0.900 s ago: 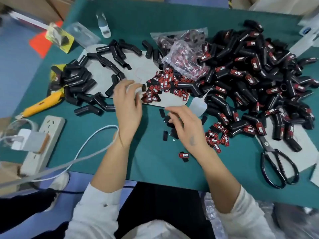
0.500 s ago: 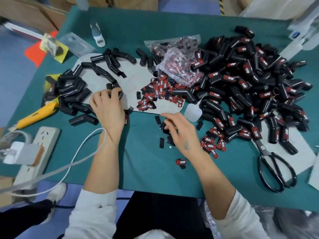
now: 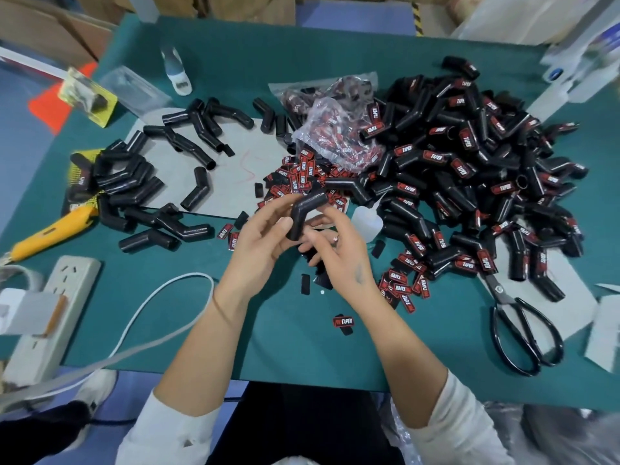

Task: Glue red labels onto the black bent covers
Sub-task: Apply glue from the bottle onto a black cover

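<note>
**Bare cover in hand, no label on it yet**

Green table (image 3: 335, 52). Labelled pile (image 3: 469, 169) at 2 o'clock, too dense to count, several dozen by judgement. Unlabelled covers (image 3: 134, 182) at 10 o'clock: roughly twenty to thirty, overlapping, exact count not possible. Loose red labels (image 3: 302, 179) at 12 o'clock of the hands, plus a smaller cluster (image 3: 402, 286) at 3 o'clock; uncounted. One scissors (image 3: 523, 330) at 4 o'clock, one yellow knife (image 3: 50, 229) at 9 o'clock, one white glue bottle (image 3: 367, 223) just right of the hands, one stray label (image 3: 343, 321) at 6 o'clock.

Left hand (image 3: 261, 243) had thumb and fingers curled round one black bent cover (image 3: 303, 214), held above the table near centre. Right hand (image 3: 339, 253) was beside it, fingertips near the lower end; whether it pinched a label could not be told.

Risks, as judged: label going on crooked over the bend if the curved cover rolls in the grip; glue smearing to fingers; the bare cover dropped into the finished pile and passed as done.
</note>
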Demonstrator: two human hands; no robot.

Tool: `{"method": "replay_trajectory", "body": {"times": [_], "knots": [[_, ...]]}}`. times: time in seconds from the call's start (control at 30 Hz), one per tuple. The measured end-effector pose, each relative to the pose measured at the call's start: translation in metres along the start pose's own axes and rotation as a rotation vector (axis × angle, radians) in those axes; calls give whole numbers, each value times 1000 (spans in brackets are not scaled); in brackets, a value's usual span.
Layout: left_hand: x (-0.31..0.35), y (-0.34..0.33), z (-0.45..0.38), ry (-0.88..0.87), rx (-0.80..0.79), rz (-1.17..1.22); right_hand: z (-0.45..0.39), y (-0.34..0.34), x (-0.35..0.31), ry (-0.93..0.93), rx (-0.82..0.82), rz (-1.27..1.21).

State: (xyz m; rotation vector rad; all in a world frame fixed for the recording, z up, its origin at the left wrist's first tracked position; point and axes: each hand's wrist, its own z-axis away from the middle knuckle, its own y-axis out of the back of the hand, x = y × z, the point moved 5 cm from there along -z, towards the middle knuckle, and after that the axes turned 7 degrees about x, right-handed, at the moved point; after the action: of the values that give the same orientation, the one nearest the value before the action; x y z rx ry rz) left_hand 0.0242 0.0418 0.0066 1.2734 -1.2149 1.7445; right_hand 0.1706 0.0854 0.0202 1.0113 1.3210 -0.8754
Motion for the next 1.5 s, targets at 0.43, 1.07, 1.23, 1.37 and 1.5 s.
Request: {"method": "replay_trajectory", "body": {"times": [0.43, 1.07, 1.23, 1.37, 1.5], "knots": [[-1, -7, -2, -110, 46, -202, -7, -1, -3, -33, 63, 16], [-6, 6, -7, -162, 16, -158, 3, 5, 1, 78, 151, 23], [-5, 1, -5, -196, 28, -190, 1, 7, -2, 68, 159, -93], [0, -3, -3, -234, 2, -262, 0, 7, 3, 93, 138, -96], [0, -4, -1, -237, 30, -292, 3, 9, -1, 207, 131, 13]]}}
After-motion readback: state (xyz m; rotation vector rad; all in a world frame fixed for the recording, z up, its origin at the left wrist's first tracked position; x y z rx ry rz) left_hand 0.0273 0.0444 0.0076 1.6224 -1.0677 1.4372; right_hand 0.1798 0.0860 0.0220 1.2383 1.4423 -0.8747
